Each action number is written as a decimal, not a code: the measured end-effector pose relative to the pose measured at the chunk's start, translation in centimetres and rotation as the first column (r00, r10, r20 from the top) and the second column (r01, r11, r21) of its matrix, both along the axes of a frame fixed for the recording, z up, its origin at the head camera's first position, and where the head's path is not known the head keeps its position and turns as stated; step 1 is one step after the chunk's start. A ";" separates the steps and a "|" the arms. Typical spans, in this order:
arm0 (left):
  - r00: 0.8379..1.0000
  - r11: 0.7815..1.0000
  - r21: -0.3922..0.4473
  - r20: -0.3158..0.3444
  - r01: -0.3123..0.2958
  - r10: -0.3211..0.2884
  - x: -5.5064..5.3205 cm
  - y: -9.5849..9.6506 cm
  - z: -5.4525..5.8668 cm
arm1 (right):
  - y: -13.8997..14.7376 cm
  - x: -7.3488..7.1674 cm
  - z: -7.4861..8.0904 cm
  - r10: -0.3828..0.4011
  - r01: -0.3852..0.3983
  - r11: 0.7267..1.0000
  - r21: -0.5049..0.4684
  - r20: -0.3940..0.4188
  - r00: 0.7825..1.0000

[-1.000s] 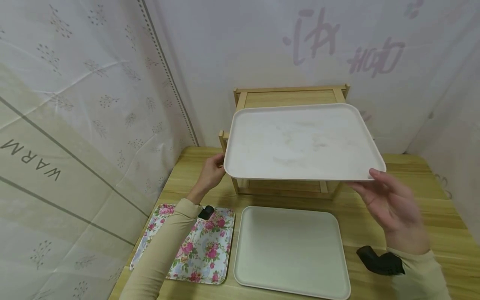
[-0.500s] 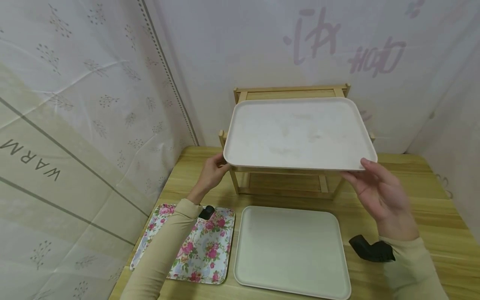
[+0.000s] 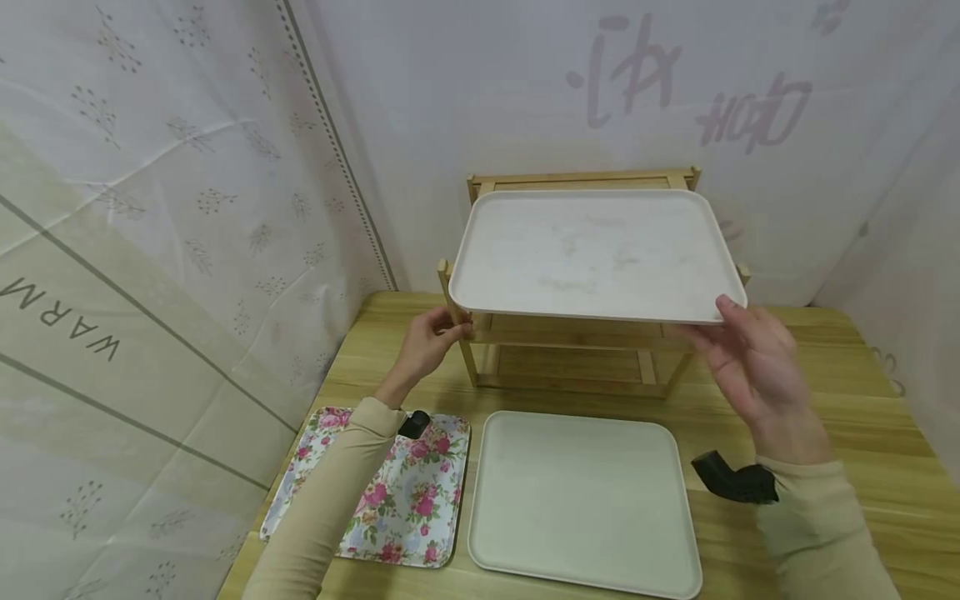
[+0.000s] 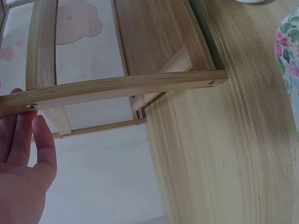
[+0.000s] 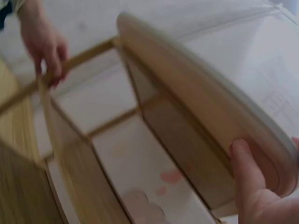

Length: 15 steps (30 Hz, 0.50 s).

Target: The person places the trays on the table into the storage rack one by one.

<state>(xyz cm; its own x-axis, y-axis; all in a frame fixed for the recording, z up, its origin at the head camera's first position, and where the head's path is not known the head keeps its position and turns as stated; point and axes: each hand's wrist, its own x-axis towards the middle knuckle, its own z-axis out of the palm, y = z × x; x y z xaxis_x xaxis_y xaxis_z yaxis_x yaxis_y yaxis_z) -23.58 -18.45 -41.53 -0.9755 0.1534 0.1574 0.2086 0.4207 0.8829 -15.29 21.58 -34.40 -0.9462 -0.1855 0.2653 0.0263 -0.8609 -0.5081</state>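
A large white rectangular tray [image 3: 596, 254] lies tilted over the top of a wooden tiered rack [image 3: 570, 339]. My right hand [image 3: 757, 367] pinches its near right corner, thumb and fingers on opposite faces. In the right wrist view, the tray's underside [image 5: 196, 88] shows above the rack's shelves, and my right hand [image 5: 261, 191] grips the edge. My left hand [image 3: 423, 346] holds the rack's left front post below the tray. The left wrist view shows the fingers of that hand [image 4: 23, 172] around the wooden post [image 4: 117, 87]. The tray hides much of the rack's top shelf.
On the wooden table [image 3: 832, 375] before the rack lie a floral tray [image 3: 412, 500] at left, partly under my left forearm, and a pale green tray [image 3: 585, 504] beside it. Printed cloth [image 3: 480, 108] hangs close behind and along the sides.
The white tray has moved back and settled lower over the rack's top, my right hand travelling forward and left with it. My left hand has stayed at the rack's left post.
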 end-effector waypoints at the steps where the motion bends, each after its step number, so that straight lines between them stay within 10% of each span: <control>1: 1.000 1.000 -0.002 -0.004 0.001 -0.001 0.0 0.0 0.0 | 0.0 0.2 0.2 -0.085 0.084 0.993 0.078 0.012 0.996; 3: 1.000 1.000 -0.001 -0.010 0.003 -0.003 0.0 0.1 0.0 | 0.0 0.6 0.5 -0.267 0.259 0.927 0.271 -0.008 0.964; 5: 1.000 1.000 0.003 -0.015 0.006 -0.006 -0.1 0.1 -0.1 | -0.1 1.0 0.6 -0.419 0.404 0.795 0.453 -0.073 0.905; 11: 1.000 1.000 0.009 -0.025 0.005 -0.005 -0.2 -0.1 -0.2 | -0.3 1.6 0.4 -0.559 0.619 0.199 0.759 -0.431 0.708; 13: 1.000 1.000 0.006 -0.024 0.004 -0.004 -0.2 -0.1 -0.3 | -0.3 1.6 0.3 -0.534 0.643 0.061 0.764 -0.519 0.667; 15: 1.000 1.000 0.003 -0.020 0.001 -0.001 -0.2 -0.1 -0.3 | -0.4 1.6 0.2 -0.520 0.666 -0.006 0.746 -0.571 0.635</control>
